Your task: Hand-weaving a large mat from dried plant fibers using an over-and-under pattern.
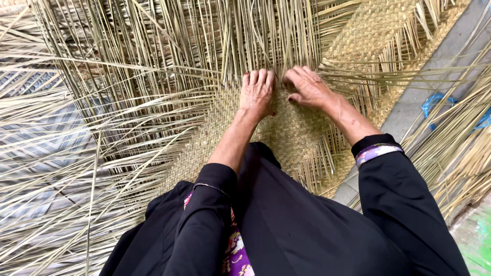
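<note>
A half-woven straw mat [215, 133] lies on the ground before me, its woven part tan and tight. Many loose dry reed strands [153, 51] fan out from its far edge. My left hand [257, 92] presses flat on the weave at that edge, fingers together and pointing away from me. Just to its right, my right hand [307, 87] bends over the weave with its fingertips pinching among the reed strands. Both arms wear black sleeves.
A second woven straw panel [378, 25] lies at the upper right. A grey concrete strip [440, 66] runs along the right, with a blue plastic scrap [434, 105] and a bundle of reeds [460, 148] on it. A green patch of floor [475, 240] shows at the lower right.
</note>
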